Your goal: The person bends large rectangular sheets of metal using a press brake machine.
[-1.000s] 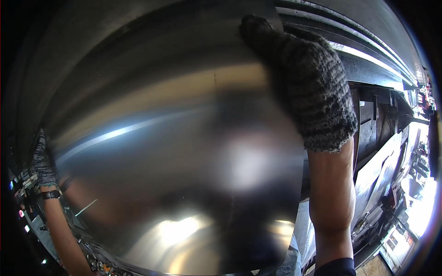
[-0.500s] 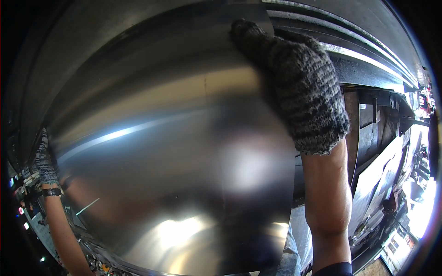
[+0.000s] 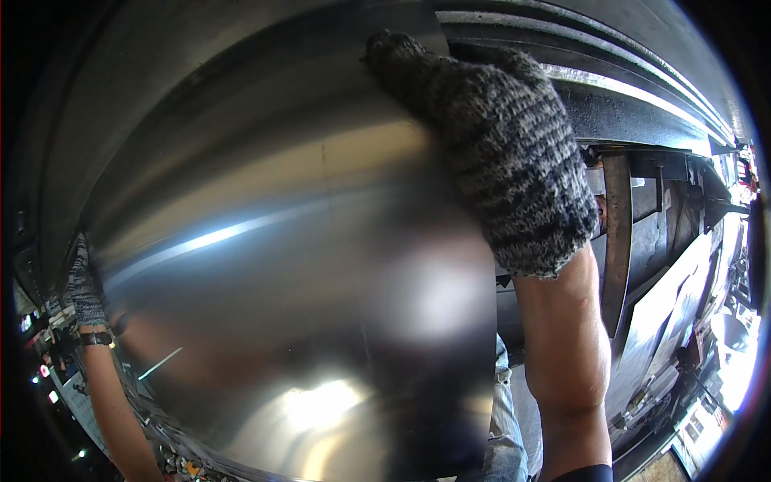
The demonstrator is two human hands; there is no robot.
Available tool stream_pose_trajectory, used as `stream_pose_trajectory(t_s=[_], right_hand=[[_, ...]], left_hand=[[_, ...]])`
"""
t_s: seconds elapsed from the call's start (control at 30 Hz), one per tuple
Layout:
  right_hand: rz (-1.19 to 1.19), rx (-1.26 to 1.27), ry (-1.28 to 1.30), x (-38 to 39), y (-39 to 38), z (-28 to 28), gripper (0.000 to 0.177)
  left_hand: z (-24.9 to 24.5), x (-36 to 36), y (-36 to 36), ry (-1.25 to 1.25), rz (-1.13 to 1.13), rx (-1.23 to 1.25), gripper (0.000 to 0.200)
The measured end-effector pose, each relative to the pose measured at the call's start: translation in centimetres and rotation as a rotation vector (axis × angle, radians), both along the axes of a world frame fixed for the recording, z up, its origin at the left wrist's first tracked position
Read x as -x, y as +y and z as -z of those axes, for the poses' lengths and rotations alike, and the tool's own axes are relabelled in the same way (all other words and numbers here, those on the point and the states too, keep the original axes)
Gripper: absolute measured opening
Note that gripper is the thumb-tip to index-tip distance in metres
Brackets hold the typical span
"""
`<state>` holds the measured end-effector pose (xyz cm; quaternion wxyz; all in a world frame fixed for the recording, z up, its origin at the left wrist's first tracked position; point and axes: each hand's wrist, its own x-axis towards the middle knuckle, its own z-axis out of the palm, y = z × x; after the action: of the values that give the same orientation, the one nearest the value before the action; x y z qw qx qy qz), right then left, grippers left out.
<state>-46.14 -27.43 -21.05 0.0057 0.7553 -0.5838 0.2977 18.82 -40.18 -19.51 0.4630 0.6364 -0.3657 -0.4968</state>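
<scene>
A large shiny metal sheet fills the middle of the view and mirrors light. My right hand, in a grey and black knitted glove, grips its right edge near the top, with the thumb lying over the face and the other fingers hidden behind. At the far left, my left hand, gloved the same way and with a dark band at the wrist, holds the sheet's left edge. Its fingers are small and only partly visible. The sheet's upper part reaches the dark machine.
Long metal rails run across the upper right. Below them are a dark upright bar and pale flat sheets. Clutter lies at the lower left and far right. A jeans leg shows beside the sheet's lower right edge.
The sheet's right edge and my right hand have shifted left in view. My left hand appears slightly lower and further right. More of the jeans leg and upright bar shows.
</scene>
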Motion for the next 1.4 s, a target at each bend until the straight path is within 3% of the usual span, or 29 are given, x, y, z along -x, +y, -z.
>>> stream_pose_trajectory(t_s=[0.23, 0.33, 0.4, 0.43, 0.5, 0.53, 0.57, 0.6, 0.63, 0.67, 0.7, 0.73, 0.77, 0.8, 0.83, 0.9, 0.93, 1.0, 1.03, 1.1, 1.13, 1.2, 1.23, 1.4], right_hand=[[0.021, 0.017, 0.006, 0.1, 1.0, -0.1, 0.031], [0.029, 0.024, 0.014, 0.0, 0.9, -0.1, 0.031], [0.024, 0.024, 0.017, 0.4, 0.2, 0.2, 0.031], [0.016, 0.028, 0.022, 0.8, 0.1, 0.4, 0.031], [-0.054, 0.140, 0.121, 1.1, -0.7, 1.3, 0.030], [0.023, 0.009, 0.014, -0.2, -0.7, 0.2, 0.032], [-0.043, -0.012, -0.078, 0.2, -0.9, 0.0, 0.033], [-0.013, -0.101, 0.010, 0.4, -1.0, -0.3, 0.037], [-0.006, -0.161, 0.193, 0.1, -1.1, -1.5, 0.039], [0.107, -0.241, 0.255, 0.0, -0.8, -0.9, 0.044], [0.093, -0.264, 0.314, 0.2, -1.0, -1.2, 0.049], [0.070, -0.246, 0.223, 0.7, -0.8, -0.5, 0.053], [0.105, -0.196, 0.241, -0.1, -0.9, -0.6, 0.041], [0.160, -0.213, 0.318, 0.3, -0.9, -0.3, 0.043], [0.170, -0.257, 0.085, 0.9, -1.0, 0.3, 0.044], [0.014, -0.174, 0.218, 4.2, -1.1, 1.3, 0.043], [-0.017, -0.164, 0.246, 3.3, -1.3, 0.6, 0.043], [0.281, -0.321, 0.644, 1.3, -1.7, -0.6, 0.041], [0.266, -0.301, 0.673, 1.8, -1.3, -0.1, 0.041], [0.108, -0.150, 0.126, 3.2, -1.1, 1.6, 0.039], [0.094, -0.142, 0.150, 3.4, -1.2, 1.1, 0.039], [0.308, -0.333, 0.701, 2.7, -1.2, -0.6, 0.039], [0.165, -0.191, 0.793, 4.0, -1.1, -0.4, 0.039], [0.322, -0.323, 0.897, 4.0, -1.4, -0.7, 0.041]], left_hand=[[0.7, -2.8, 0.0, 0.054, 0.064, -0.013, 0.053], [1.2, -4.7, -0.8, -0.074, 0.186, 0.043, 0.055], [1.1, -4.6, -0.9, 0.747, 0.651, -0.073, 0.054], [1.1, -4.3, -0.8, 0.749, 0.643, -0.068, 0.054], [1.4, -3.6, -0.3, 0.338, 0.564, -0.003, 0.050], [1.5, -2.8, 0.1, 0.122, 0.493, 0.030, 0.048], [1.6, -1.9, 0.6, -0.102, 0.399, 0.058, 0.047], [1.6, -1.0, 1.0, -0.332, 0.291, 0.073, 0.046], [1.8, 0.1, 1.4, -0.047, 0.375, 0.131, 0.044], [0.5, 5.3, 2.4, -0.556, 0.177, 0.256, 0.040], [-0.3, 6.1, 2.4, -0.131, 0.059, 0.124, 0.036], [0.0, 6.2, 2.7, -0.106, 0.061, 0.156, 0.032], [0.3, 5.8, 2.2, 0.010, 0.008, 0.073, 0.032], [0.6, 5.0, 2.2, -0.117, 0.148, 0.167, 0.033], [1.1, 3.7, 1.5, -0.552, 0.350, 0.379, 0.036], [-0.3, 6.6, 2.2, -0.233, 0.150, 0.185, 0.034], [2.1, 2.6, 0.8, -0.403, 0.447, 0.343, 0.044], [1.8, 4.5, 1.6, -0.557, 0.358, 0.507, 0.032], [1.4, 4.8, 1.8, -0.538, 0.326, 0.514, 0.032], [0.9, 4.7, 1.9, -0.255, 0.299, 0.305, 0.030], [1.5, 4.2, 1.6, -0.237, 0.278, 0.312, 0.030], [3.4, 3.2, 0.8, -0.984, 0.367, 0.634, 0.030], [5.1, 3.6, 0.7, -0.989, 0.292, 0.828, 0.030], [4.5, 4.3, 1.2, -1.075, 0.225, 0.801, 0.027]])
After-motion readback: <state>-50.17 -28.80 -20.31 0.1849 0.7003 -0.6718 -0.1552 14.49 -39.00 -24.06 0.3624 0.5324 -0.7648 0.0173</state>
